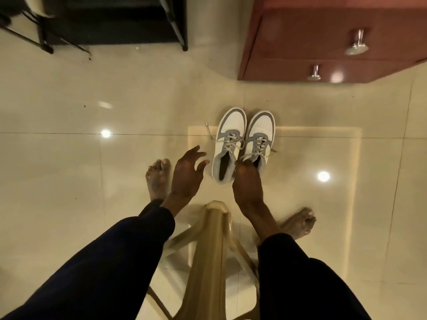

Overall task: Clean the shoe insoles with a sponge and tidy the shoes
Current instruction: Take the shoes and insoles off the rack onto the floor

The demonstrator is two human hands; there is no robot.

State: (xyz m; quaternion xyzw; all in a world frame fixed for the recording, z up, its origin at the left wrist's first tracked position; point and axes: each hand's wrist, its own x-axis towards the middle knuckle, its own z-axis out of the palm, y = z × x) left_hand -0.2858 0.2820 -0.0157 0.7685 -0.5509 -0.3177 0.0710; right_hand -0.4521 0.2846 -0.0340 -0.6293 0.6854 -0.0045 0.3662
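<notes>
Reaches down over a beige plastic chair (212,250) with both hands toward the shoes (231,135), a white-and-grey pair side by side on the pale tiled floor (69,112), toes pointing away toward a red-brown cabinet (323,42). Curls the fingers of the right hand (248,181) down onto the inner collars at the meeting of the two heels, apparently clamped on the pair there. Cannot tell soles resting on the tiles from soles hanging just above them. Holds the left hand (187,172) apart from the pair, fingers spread and empty, just beside the nearer heel.

Looks like the tidying end of the job rather than the cleaning: no sponge anywhere in view, no insole lying loose, uppers clean to the eye. Cannot confirm the state of the insoles themselves, with only darkness visible inside the one open mouth.

Shows the laces (233,144) undone and trailing, one end out on the tiles to the left. Judged not quite finished, then: tucking or tying those to come, and perhaps carrying the pair to the black rack (115,19) at the far left, a guess at its purpose only.
</notes>
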